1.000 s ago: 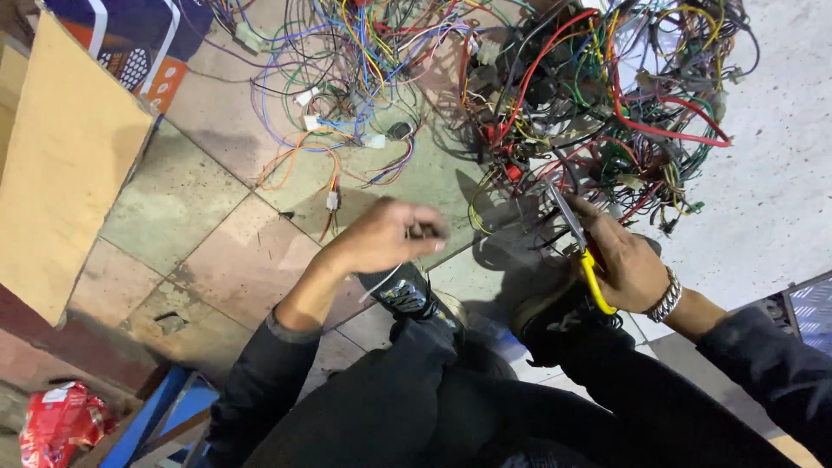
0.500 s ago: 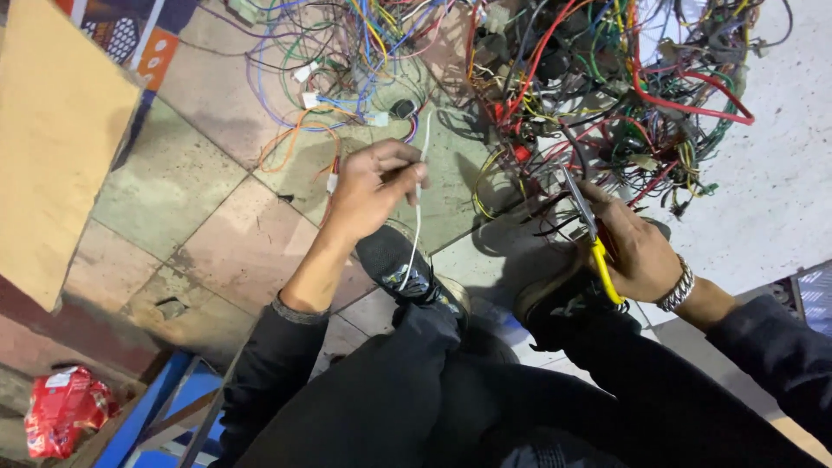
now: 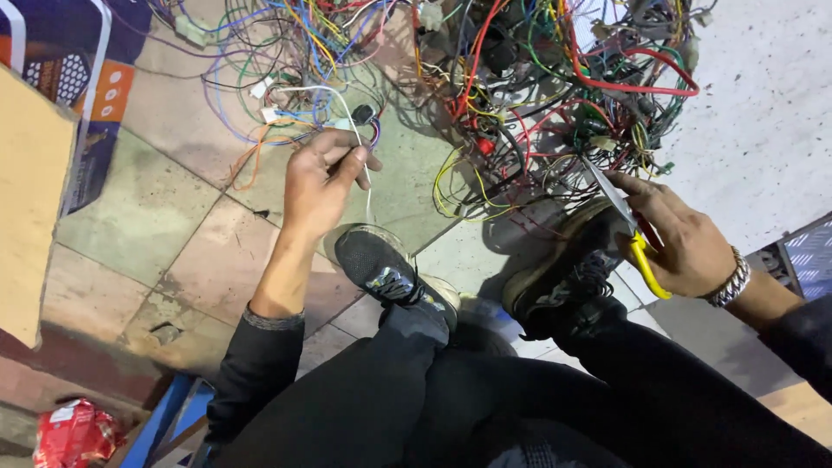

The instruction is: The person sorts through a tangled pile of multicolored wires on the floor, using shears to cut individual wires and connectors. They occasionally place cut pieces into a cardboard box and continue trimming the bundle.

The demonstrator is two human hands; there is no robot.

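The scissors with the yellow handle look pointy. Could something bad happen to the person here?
Maybe. The right hand holds the scissors with the blades pointing into the tangled wire pile, right above the shoe, so a slip might nick a wire or the foot. The left hand pinches a white wire that runs into the tangle, so pulling might snag others.

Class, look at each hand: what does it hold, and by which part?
The left hand pinches a white wire near its end. The right hand grips yellow-handled scissors by the handles.
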